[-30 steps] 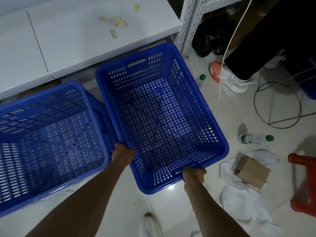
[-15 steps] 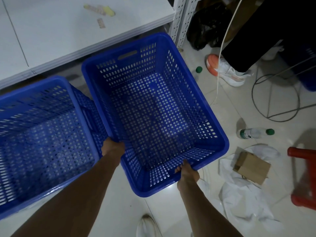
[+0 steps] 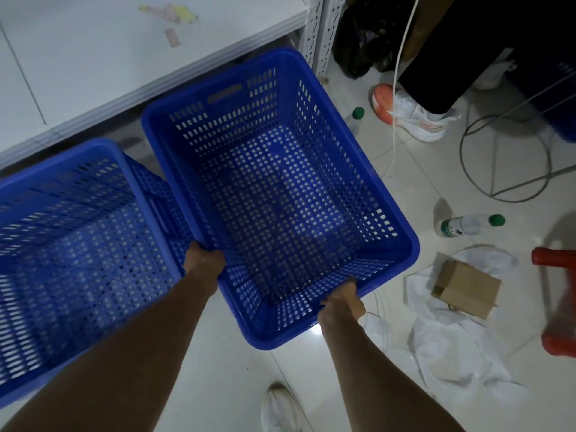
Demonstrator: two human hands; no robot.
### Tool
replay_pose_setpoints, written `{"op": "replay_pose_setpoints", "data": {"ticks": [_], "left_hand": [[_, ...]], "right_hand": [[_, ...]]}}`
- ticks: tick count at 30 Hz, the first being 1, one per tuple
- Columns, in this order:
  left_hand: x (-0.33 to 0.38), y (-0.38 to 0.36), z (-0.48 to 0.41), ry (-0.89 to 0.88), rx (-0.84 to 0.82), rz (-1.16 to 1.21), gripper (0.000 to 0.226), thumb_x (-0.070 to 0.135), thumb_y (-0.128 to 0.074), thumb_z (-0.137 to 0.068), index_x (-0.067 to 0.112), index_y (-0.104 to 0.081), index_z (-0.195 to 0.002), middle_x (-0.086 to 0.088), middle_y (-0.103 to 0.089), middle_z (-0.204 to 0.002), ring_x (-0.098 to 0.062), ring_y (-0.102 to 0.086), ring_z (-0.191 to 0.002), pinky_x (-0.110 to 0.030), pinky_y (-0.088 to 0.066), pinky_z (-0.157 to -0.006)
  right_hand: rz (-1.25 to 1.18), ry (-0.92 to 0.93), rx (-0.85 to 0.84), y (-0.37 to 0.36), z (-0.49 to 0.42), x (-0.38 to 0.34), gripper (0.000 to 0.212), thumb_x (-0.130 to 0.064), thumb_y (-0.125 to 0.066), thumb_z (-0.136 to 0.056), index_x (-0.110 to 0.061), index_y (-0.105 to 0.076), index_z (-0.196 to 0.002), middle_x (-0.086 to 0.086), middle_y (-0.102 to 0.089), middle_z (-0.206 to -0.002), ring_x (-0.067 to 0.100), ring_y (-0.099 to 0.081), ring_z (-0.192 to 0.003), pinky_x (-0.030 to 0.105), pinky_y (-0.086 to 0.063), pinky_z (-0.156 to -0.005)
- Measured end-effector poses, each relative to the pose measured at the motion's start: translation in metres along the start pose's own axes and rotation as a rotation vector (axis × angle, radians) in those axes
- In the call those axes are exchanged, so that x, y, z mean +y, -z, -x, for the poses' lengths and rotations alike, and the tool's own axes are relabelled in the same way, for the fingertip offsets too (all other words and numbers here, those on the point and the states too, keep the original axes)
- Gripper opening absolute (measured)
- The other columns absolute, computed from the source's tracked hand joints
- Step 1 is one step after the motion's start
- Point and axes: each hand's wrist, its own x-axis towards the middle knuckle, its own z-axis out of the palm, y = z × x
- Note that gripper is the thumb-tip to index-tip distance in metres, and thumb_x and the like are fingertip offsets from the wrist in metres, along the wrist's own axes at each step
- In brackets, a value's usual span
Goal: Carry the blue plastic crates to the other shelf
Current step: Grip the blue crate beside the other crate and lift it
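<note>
An empty blue perforated crate [image 3: 402, 232] fills the middle of the view, held above the pale tiled floor. My left hand [image 3: 202, 258] grips its left rim near the front corner. My right hand [image 3: 343, 299] grips the near rim at the front right. A second empty blue crate [image 3: 131, 169] sits lower at the left, its right side close beside the held one. A white shelf board [image 3: 124, 57] runs across the top left, with its perforated white post [image 3: 321, 32] at its right end.
Another person's orange-and-white shoe [image 3: 408, 115] and dark trouser leg stand at the upper right beside a white cord [image 3: 397, 73]. On the floor lie a plastic bottle [image 3: 467, 226], a cardboard box [image 3: 464, 289] on white wrapping, a wire hoop [image 3: 505, 157] and a red stool [image 3: 558, 304].
The held crate has come slightly toward me and away from the shelf. My right hand shifted from under the near rim to gripping it. The left crate slid further left in view.
</note>
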Motion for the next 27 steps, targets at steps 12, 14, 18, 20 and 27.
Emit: {"op": "replay_pose_setpoints", "data": {"ticks": [12, 14, 18, 20, 27], "left_hand": [[0.009, 0.015, 0.016, 0.084, -0.033, 0.078, 0.058, 0.002, -0.059, -0.093, 0.02, -0.039, -0.145, -0.016, -0.059, -0.115, -0.041, -0.066, -0.093, -0.053, -0.06, -0.074], [0.01, 0.017, 0.019, 0.096, -0.034, 0.076, 0.06, 0.002, -0.058, -0.093, 0.021, -0.037, -0.146, -0.017, -0.059, -0.121, -0.041, -0.066, -0.093, -0.053, -0.061, -0.071], [0.012, 0.021, 0.037, 0.101, -0.046, 0.08, 0.064, 0.001, -0.055, -0.096, 0.019, -0.029, -0.151, -0.015, -0.053, -0.125, -0.042, -0.063, -0.1, -0.054, -0.059, -0.079], [0.013, 0.023, 0.044, 0.092, -0.055, 0.069, 0.065, 0.002, -0.054, -0.097, 0.019, -0.026, -0.153, -0.017, -0.051, -0.133, -0.042, -0.061, -0.103, -0.054, -0.058, -0.083], [0.024, 0.037, 0.063, 0.079, -0.046, 0.036, 0.067, 0.003, -0.058, -0.096, 0.016, -0.025, -0.153, -0.015, -0.049, -0.137, -0.04, -0.057, -0.102, -0.044, -0.055, -0.084]], "right_hand": [[0.001, -0.032, -0.018, 0.008, 0.01, 0.012, 0.026, -0.041, -0.072, -0.082, -0.035, -0.054, -0.1, -0.002, -0.069, -0.096, 0.025, -0.071, -0.078, 0.046, -0.06, -0.068], [-0.015, -0.04, 0.006, 0.013, 0.02, 0.008, 0.027, -0.039, -0.07, -0.084, -0.03, -0.053, -0.102, 0.0, -0.068, -0.094, 0.027, -0.07, -0.077, 0.048, -0.06, -0.071], [-0.011, -0.029, 0.073, 0.023, 0.036, 0.0, 0.028, -0.035, -0.068, -0.086, -0.024, -0.051, -0.105, 0.002, -0.066, -0.091, 0.027, -0.067, -0.075, 0.049, -0.059, -0.076], [-0.007, -0.018, 0.097, 0.03, 0.041, 0.0, 0.027, -0.035, -0.067, -0.088, -0.025, -0.052, -0.107, 0.001, -0.066, -0.092, 0.026, -0.067, -0.075, 0.046, -0.059, -0.076], [-0.047, 0.015, 0.089, 0.043, 0.062, -0.006, 0.03, -0.042, -0.062, -0.09, -0.021, -0.051, -0.107, 0.002, -0.065, -0.092, 0.025, -0.065, -0.074, 0.041, -0.058, -0.074]]}}
